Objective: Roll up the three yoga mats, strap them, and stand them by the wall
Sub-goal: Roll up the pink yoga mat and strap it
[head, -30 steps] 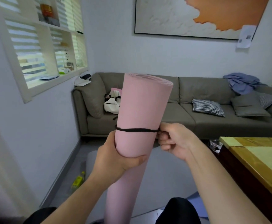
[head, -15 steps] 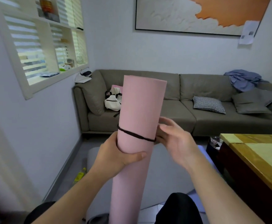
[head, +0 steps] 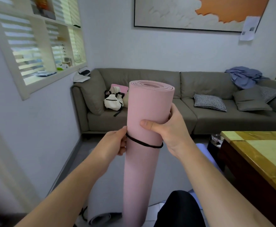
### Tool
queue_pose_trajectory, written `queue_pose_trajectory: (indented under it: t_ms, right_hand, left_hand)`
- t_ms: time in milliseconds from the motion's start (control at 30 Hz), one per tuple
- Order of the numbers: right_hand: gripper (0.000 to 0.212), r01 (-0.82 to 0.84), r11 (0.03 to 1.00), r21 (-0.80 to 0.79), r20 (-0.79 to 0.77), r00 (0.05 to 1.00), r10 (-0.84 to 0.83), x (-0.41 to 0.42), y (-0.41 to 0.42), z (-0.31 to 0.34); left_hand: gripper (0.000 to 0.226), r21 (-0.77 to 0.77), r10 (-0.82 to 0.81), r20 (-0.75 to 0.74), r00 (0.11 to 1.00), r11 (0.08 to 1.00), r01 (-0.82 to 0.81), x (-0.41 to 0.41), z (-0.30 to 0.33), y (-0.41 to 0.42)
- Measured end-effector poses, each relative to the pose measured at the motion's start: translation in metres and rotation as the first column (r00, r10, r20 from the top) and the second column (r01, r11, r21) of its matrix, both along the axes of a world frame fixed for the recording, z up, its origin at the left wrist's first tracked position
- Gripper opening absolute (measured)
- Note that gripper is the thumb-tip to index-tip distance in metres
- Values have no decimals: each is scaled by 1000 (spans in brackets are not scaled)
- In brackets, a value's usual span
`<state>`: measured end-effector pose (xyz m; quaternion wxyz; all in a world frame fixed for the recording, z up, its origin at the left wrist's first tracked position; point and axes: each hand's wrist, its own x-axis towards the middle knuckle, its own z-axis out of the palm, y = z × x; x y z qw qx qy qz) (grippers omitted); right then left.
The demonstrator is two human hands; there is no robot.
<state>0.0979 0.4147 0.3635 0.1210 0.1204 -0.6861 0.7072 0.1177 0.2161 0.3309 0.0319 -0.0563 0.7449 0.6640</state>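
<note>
Pink mat [head: 143, 161] upright between hands, right hand [head: 170, 130] gripping, left hand [head: 114, 141] pinching strap [head: 143, 143]

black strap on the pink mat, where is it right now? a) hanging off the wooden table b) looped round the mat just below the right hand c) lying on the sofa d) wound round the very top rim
b: the black strap circles the rolled pink mat slightly aslant, just under the right hand that grips the roll, while the left hand pinches the strap at the mat's left edge.
</note>
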Motion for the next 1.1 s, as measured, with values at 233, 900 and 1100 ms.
queue_pose_trajectory:
  t_ms: [233, 900, 1100]
  right_hand:
    - [96, -17, 999, -28, -17, 1000, 16, 0, 7, 2]
    - [39, -68, 927, -368, 136, 983, 126, 0, 5, 29]
    - [34, -32, 996, 79, 525, 851, -14, -9, 10, 7]
  left_hand:
    - [28, -134, -56, -96, 994, 990, 43, -9, -2, -6]
    - [103, -235, 93, -309, 947, 957, -170, 10, -38, 24]
    - [101, -161, 24, -329, 944, 984, -81, 5, -34, 15]
